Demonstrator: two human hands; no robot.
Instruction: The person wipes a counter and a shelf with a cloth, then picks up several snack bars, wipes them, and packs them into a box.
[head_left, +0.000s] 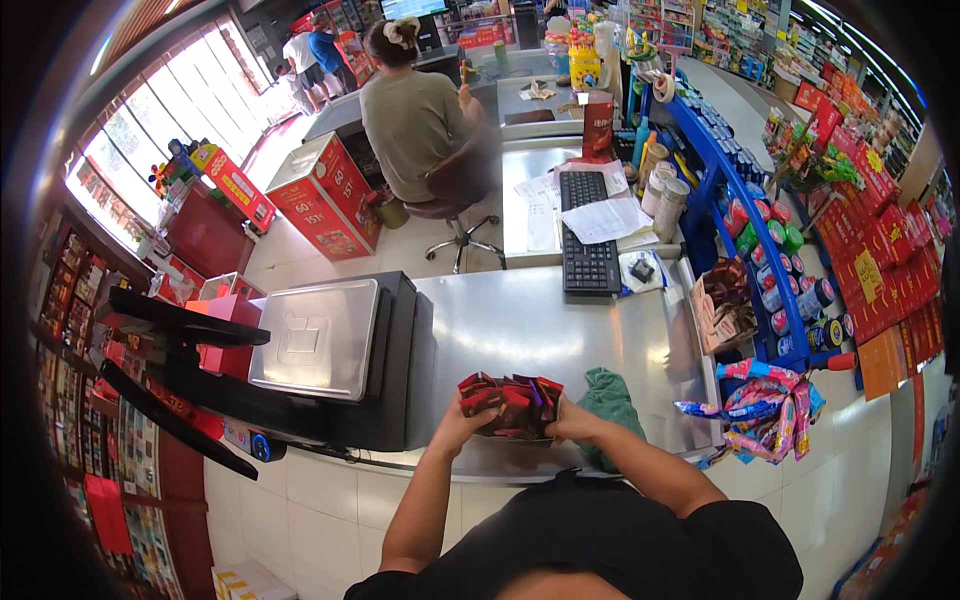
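Between my two hands is a small box of red-wrapped packets (511, 405), close to the near edge of a stainless steel counter (495, 322). My left hand (466, 420) grips its left end, with the thumb over the front packets. At the right end, my right hand (574, 421) holds the box by its side. Dark red wrappers stand packed upright inside, with a purple one among them. Whether the box rests on the metal or is lifted slightly, I cannot tell. Just right of it, partly behind my right forearm, lies a crumpled green cloth (609, 401).
A scale with a metal plate (315, 337) and a black monitor (187, 322) stand left. Ahead are a black keyboard (589, 232) and papers (606, 220). A blue rack (750, 255) with jars and hanging pink packets (772, 409) borders the right. A person (420, 127) sits beyond.
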